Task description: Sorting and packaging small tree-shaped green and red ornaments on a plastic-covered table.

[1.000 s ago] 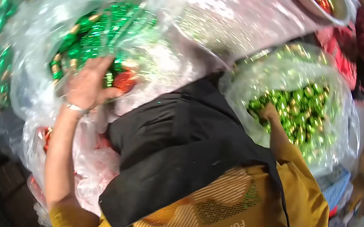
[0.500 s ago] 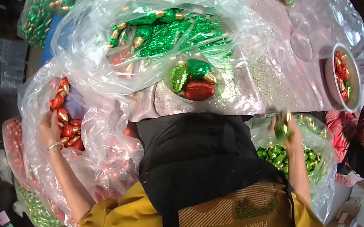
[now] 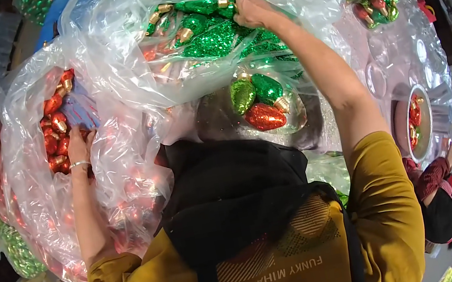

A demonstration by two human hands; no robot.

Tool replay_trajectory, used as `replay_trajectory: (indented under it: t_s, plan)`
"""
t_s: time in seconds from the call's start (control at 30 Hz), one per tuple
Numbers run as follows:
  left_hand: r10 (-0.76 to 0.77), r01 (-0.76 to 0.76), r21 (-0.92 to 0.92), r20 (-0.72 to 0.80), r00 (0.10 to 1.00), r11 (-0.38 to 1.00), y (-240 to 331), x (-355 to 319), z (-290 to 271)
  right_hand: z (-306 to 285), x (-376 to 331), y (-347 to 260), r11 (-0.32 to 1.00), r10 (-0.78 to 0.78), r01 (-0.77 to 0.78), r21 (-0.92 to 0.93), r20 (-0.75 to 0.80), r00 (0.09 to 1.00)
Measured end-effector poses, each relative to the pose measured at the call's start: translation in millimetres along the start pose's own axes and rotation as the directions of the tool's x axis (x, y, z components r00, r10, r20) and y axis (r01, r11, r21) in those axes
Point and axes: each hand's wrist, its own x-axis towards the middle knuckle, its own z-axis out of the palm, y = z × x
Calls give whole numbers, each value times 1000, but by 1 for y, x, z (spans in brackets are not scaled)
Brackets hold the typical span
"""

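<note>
- Since the earlier frame the right hand has swung from the lower right, at a bag of green pieces, up to the top centre; the left hand has barely shifted.
- At the far left edge, more bagged red and light green ornaments lie low beside the bench, only partly visible.
- Left of centre, the left hand reaches into the clear bag of red ornaments, fingers curled loosely among the bulbs; whether it pinches one I cannot tell. The bag's mouth gapes toward the person, which lets the hand in.
- At centre, three glitter bulbs, two green and one red, sit in a clear tray on the bench, grouped like a set.
- At top centre, the right hand presses closed on the plastic of the bag of green ornaments, apparently drawing the film back to open it.
- At the right edge stands a bowl with red pieces, and another person sits below it.
</note>
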Motion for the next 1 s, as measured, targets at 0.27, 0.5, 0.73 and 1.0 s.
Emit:
replay_trajectory:
  t_s: [0.27,0.5,0.73,1.0]
  plan:
    - [-185,186,-21,-263,947,982,9,7,3,-15,-45,-19,998,-58,56,36,33,998]
    - [-435,489,-39,-523,733,871,18,-8,-29,-46,-234,45,901,373,-385,201,94,923]
    - [-593,624,79,-239,769,777,-31,80,-30,-14,-281,-14,953,287,-268,143,-133,949]
    - [-479,334,-473,-226,848,815,14,49,-86,-82,-298,-43,618,562,-346,706,-90,822]
